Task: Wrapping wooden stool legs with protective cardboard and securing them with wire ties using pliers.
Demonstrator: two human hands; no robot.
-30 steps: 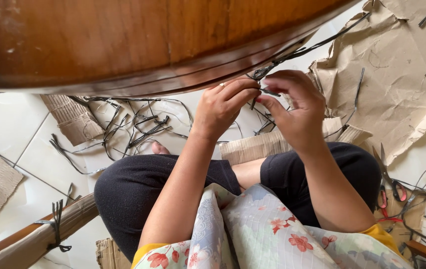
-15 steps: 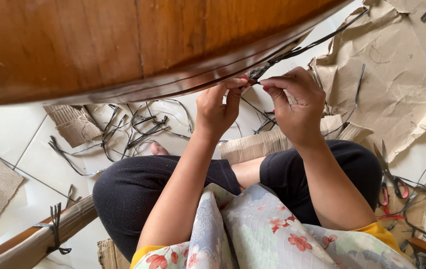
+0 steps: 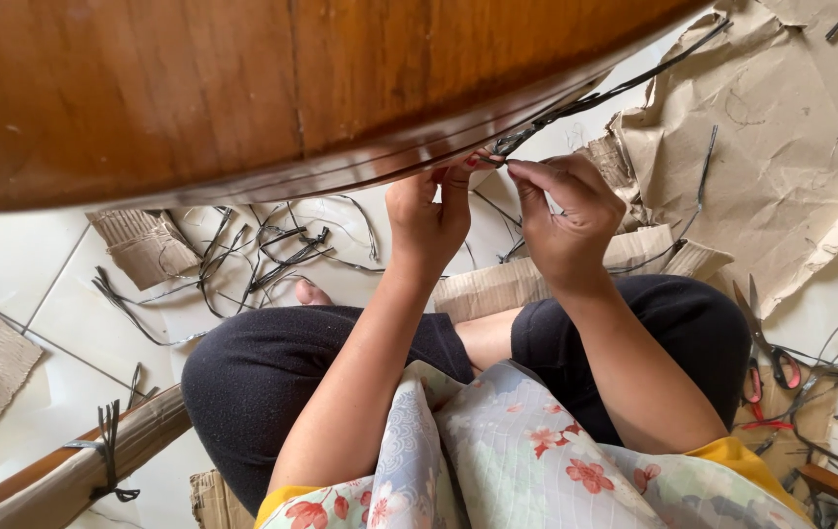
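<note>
Wooden and polished, the curved brown edge of a table (image 3: 242, 88) fills the top of our view, and just under its rim we work with both hands. Our left hand (image 3: 429, 211) has its fingers closed, the fingertips pinching a thin dark strip (image 3: 575, 103) right at the wood. Our right hand (image 3: 566, 220) is closed too, thumb and forefinger gripping the same strip just beside the left fingertips; the strip runs up and to the right along the table's edge. We sit on the pale tiled floor (image 3: 7, 264) with legs in black trousers (image 3: 272, 382) folded. Torn brown cardboard (image 3: 781, 147) lies to the right, and a tangle of loose dark strips (image 3: 262, 250) lies on the tiles to the left. Red-handled pliers (image 3: 766, 367) rest near our right knee, apart from both hands.
</note>
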